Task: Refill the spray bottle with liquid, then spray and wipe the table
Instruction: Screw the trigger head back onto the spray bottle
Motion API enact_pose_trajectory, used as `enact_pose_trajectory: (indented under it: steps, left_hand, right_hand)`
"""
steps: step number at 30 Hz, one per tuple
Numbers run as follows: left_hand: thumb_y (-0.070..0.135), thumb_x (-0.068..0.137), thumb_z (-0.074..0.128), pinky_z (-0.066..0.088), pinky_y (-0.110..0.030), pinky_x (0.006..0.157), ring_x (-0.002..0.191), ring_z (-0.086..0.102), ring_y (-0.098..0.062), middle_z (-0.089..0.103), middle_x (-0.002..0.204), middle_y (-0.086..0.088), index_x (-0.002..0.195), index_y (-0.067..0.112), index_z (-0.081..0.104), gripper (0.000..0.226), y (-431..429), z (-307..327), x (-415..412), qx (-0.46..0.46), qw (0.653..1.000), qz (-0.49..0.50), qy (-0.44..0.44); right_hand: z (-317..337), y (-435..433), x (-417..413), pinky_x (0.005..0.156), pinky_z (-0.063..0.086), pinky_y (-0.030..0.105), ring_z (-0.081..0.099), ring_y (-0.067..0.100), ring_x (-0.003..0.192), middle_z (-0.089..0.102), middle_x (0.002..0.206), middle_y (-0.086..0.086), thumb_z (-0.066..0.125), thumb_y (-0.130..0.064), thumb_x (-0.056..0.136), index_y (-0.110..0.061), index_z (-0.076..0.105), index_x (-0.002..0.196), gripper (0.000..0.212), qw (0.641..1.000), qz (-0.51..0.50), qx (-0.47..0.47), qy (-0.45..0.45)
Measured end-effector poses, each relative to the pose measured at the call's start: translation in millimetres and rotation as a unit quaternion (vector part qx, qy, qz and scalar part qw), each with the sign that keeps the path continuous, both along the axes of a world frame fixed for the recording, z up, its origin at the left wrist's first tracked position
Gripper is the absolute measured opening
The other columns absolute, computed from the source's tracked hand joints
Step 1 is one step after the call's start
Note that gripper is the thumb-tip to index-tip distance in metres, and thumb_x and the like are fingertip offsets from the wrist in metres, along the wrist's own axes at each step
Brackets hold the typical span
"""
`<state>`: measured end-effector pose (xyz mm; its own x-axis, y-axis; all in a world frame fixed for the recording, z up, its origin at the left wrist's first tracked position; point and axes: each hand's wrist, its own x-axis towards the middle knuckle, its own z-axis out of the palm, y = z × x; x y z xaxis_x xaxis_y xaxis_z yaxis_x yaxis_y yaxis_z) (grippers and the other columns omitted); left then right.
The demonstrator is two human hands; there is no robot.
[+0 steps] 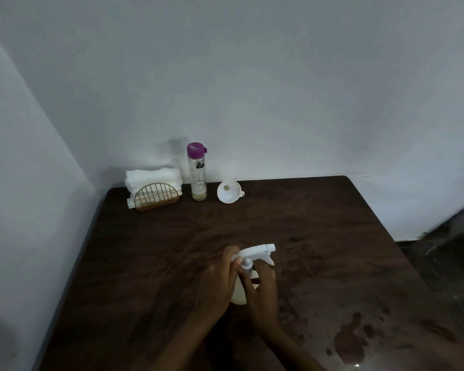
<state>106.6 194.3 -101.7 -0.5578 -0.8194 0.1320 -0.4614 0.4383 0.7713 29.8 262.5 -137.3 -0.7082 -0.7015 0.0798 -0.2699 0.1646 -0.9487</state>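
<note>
Spray bottle (243,279) stands upright near the middle of the dark wooden surface (150,250), closer to its near edge, white trigger head on top with nozzle pointing right. Left hand (216,283) wraps the bottle's left side, fingers up at the rear of the trigger head; its grip is closed on the bottle. Right hand (261,287) grips the neck below the head from the right, grip likewise closed on the bottle. Bottle body mostly hidden by both hands. At the far left edge, against the wall: wire holder with white napkins (154,191), then a clear bottle with purple cap (197,172), upright, then a white funnel (228,192) lying tilted. Wet patches (350,341) on the surface, near right.
</note>
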Motion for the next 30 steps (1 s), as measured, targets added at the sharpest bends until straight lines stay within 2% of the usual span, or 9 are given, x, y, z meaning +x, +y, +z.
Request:
enact_pose_trajectory:
  steps: [3, 6, 12, 15, 19, 20, 24, 27, 30]
  left_hand:
    - [0.037, 0.095, 0.037, 0.048, -0.018, 0.069, 0.086, 0.064, -0.007, 0.068, 0.099, 0.003, 0.121, 0.023, 0.049, 0.032, 0.5, -1.4, 1.4, 0.003, 1.000, 0.005, 0.001]
    - [0.050, 0.089, 0.030, 0.053, -0.027, 0.076, 0.090, 0.064, -0.010, 0.067, 0.102, 0.003, 0.119, 0.025, 0.049, 0.043, 1.7, -1.3, 2.0, 0.019, 1.000, 0.006, 0.008]
    - [0.045, 0.091, 0.033, 0.054, -0.031, 0.079, 0.092, 0.064, -0.009, 0.066, 0.102, 0.002, 0.119, 0.021, 0.049, 0.041, 2.5, 0.2, -0.5, 0.012, 1.000, 0.009, 0.001]
    - [0.048, 0.089, 0.030, 0.054, -0.029, 0.080, 0.092, 0.065, -0.010, 0.067, 0.101, 0.002, 0.120, 0.020, 0.050, 0.046, 3.0, 1.4, -0.3, 0.008, 1.000, 0.006, 0.008]
    - [0.050, 0.089, 0.029, 0.053, -0.025, 0.076, 0.088, 0.064, -0.003, 0.068, 0.101, 0.006, 0.120, 0.025, 0.048, 0.045, 2.6, -3.0, 2.0, 0.020, 1.000, 0.003, 0.011]
    - [0.050, 0.091, 0.029, 0.053, -0.025, 0.076, 0.088, 0.064, -0.003, 0.068, 0.101, 0.007, 0.120, 0.025, 0.049, 0.043, 2.5, -3.4, 1.8, 0.015, 1.000, 0.007, 0.013]
    - [0.056, 0.091, 0.029, 0.052, -0.026, 0.076, 0.089, 0.063, -0.005, 0.067, 0.101, 0.011, 0.117, 0.028, 0.049, 0.043, 3.3, -4.8, 2.8, 0.010, 1.000, 0.019, 0.014]
    - [0.055, 0.091, 0.028, 0.053, -0.029, 0.079, 0.092, 0.064, -0.006, 0.068, 0.103, 0.006, 0.119, 0.028, 0.049, 0.044, 4.0, -5.0, 2.9, 0.016, 1.000, 0.021, 0.007]
    - [0.044, 0.094, 0.036, 0.052, -0.026, 0.078, 0.093, 0.065, -0.008, 0.068, 0.103, 0.003, 0.118, 0.024, 0.051, 0.035, 3.0, -5.4, 2.0, 0.011, 1.000, 0.023, 0.005]
  right_hand:
    - [2.6, -0.8, 1.1, 0.070, 0.045, 0.013, 0.054, -0.002, 0.094, 0.061, 0.097, -0.010, 0.060, -0.037, 0.087, -0.023, 0.060, 0.098, 0.018, 1.000, -0.024, -0.004, 0.006]
    - [1.7, -2.3, 3.2, 0.062, 0.044, 0.014, 0.057, 0.002, 0.082, 0.062, 0.087, -0.008, 0.064, -0.027, 0.085, -0.020, 0.061, 0.088, 0.008, 0.998, -0.054, 0.005, 0.020]
    - [0.1, -8.3, -0.2, 0.065, 0.044, 0.020, 0.056, 0.006, 0.081, 0.060, 0.089, -0.006, 0.065, -0.045, 0.077, -0.021, 0.054, 0.091, 0.030, 0.997, -0.059, 0.043, 0.013]
    - [1.3, -4.8, 1.0, 0.072, 0.047, 0.020, 0.056, 0.003, 0.088, 0.060, 0.094, -0.009, 0.053, -0.062, 0.073, -0.023, 0.056, 0.097, 0.046, 0.998, -0.048, 0.024, -0.015]
    - [4.2, -1.7, 3.5, 0.076, 0.046, 0.023, 0.053, 0.002, 0.093, 0.059, 0.096, -0.012, 0.053, -0.045, 0.089, -0.039, 0.053, 0.087, 0.007, 1.000, -0.009, -0.008, 0.004]
    - [5.3, -1.8, 4.0, 0.075, 0.045, 0.023, 0.053, 0.001, 0.093, 0.058, 0.095, -0.013, 0.053, -0.043, 0.089, -0.040, 0.052, 0.085, 0.005, 1.000, -0.013, -0.010, 0.006]
    - [5.0, -4.8, 8.2, 0.074, 0.039, 0.015, 0.049, -0.001, 0.097, 0.053, 0.103, -0.016, 0.047, -0.052, 0.087, -0.036, 0.051, 0.090, 0.016, 0.999, -0.032, -0.013, 0.023]
    - [-0.4, -7.9, 9.6, 0.082, 0.040, 0.020, 0.047, 0.003, 0.105, 0.046, 0.109, -0.019, 0.045, -0.050, 0.086, -0.028, 0.048, 0.105, 0.029, 0.999, -0.018, -0.032, 0.014]
    - [-0.8, -6.4, 6.1, 0.084, 0.045, 0.024, 0.051, 0.002, 0.104, 0.048, 0.108, -0.020, 0.047, -0.055, 0.083, -0.041, 0.045, 0.106, 0.027, 0.999, 0.003, -0.032, -0.018]
